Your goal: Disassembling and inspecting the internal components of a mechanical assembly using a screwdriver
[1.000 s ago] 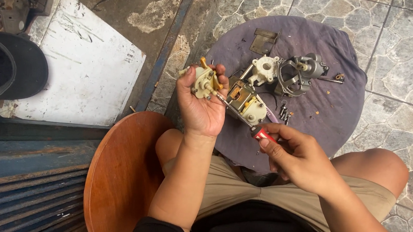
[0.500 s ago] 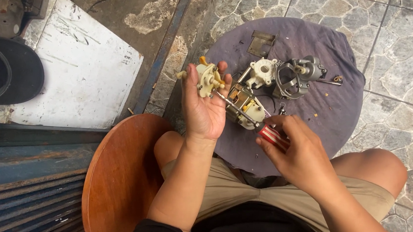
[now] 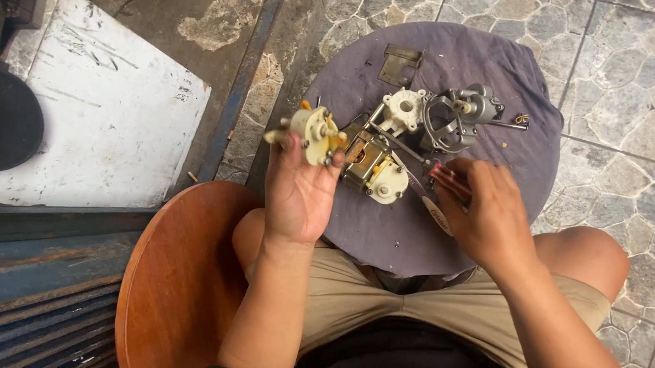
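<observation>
Two hands at work over a grey cloth on a round stool. My left hand lifts a small cream gearbox, fingers curled closed around it. My right hand grips a red-handled screwdriver, its tip near the motor (resting on the cloth, beside other loose parts).

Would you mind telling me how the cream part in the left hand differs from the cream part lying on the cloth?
The held part is raised in the left hand; the cloth part lies flat on the purple cloth. The held part carries yellowish tabs; the cloth part shows an open centre hole. Both are cream plastic.
</observation>
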